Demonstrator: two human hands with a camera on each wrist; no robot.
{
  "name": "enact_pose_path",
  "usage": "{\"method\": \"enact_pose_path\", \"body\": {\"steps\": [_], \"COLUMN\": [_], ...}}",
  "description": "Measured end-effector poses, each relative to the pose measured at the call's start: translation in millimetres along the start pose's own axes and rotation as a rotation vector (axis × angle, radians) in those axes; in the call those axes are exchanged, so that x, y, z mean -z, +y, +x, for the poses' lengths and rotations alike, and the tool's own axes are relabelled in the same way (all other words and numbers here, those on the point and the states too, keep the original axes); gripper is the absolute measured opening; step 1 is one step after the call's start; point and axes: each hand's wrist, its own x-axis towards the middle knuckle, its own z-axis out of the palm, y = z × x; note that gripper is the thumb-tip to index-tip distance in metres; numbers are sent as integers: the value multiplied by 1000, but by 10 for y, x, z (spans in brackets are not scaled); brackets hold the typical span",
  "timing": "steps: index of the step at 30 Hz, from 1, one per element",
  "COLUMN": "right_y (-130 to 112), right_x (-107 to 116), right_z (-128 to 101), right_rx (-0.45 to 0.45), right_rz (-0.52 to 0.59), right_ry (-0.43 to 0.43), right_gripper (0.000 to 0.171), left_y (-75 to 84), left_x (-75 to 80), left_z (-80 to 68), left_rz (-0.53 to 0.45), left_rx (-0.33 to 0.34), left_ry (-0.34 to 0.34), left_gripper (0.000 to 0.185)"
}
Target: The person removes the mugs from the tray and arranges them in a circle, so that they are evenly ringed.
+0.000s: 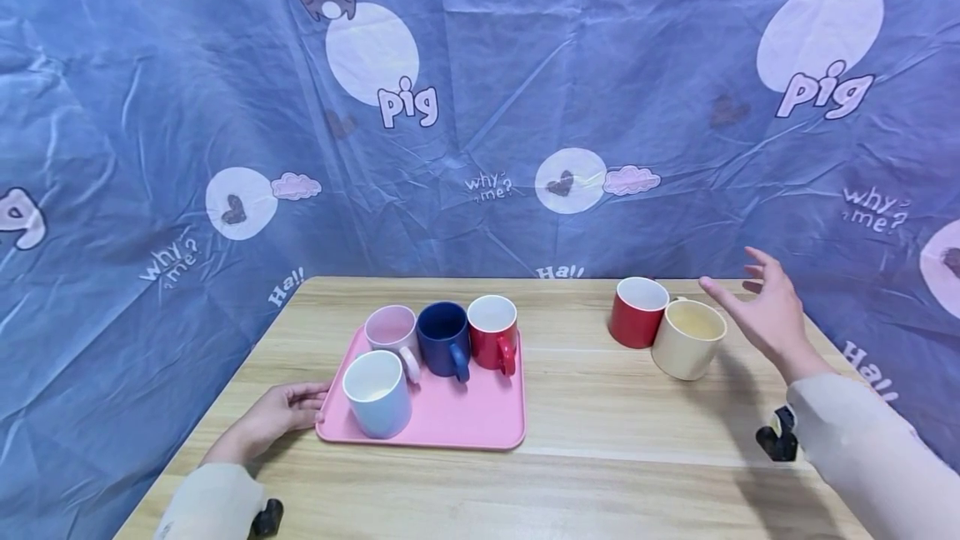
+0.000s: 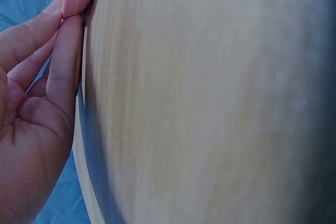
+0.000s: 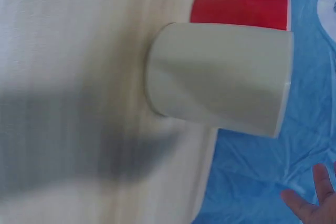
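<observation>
My left hand (image 1: 276, 417) is at the left edge of a pink tray (image 1: 472, 419), its fingertips pinching the rim, as the left wrist view also shows. Four mugs stand upright on that tray: a light blue mug (image 1: 378, 398) in front, then a pale pink mug (image 1: 390, 332), a dark blue mug (image 1: 442, 340) and a red mug (image 1: 492, 336) behind. Over the table at the right, my right hand (image 1: 772, 319) is held spread and holds nothing. Just left of it stands a cream mug (image 1: 686, 344), apart from the fingers. A second red mug (image 1: 637, 315) is beside the cream one.
The wooden table (image 1: 577, 490) meets a blue patterned cloth (image 1: 495, 65) that hangs behind and along both sides. Bare wood lies between the tray and the two mugs at the right.
</observation>
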Motion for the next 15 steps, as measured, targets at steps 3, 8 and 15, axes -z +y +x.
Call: {"method": "enact_pose_path", "body": {"steps": [3, 8, 15], "right_y": [-99, -280, -535], "right_x": [21, -4, -159], "right_z": [62, 136, 193], "right_rx": [-3, 2, 53], "right_rz": [-16, -24, -11], "right_ry": [-9, -34, -68], "right_gripper": [88, 91, 92], "left_y": [-5, -7, -16], "left_x": [3, 4, 13], "left_z": [6, 6, 10], "left_rz": [-1, -12, -1], "left_rx": [-6, -5, -11], "left_ry": [-4, -8, -17], "left_gripper": [63, 62, 61]}}
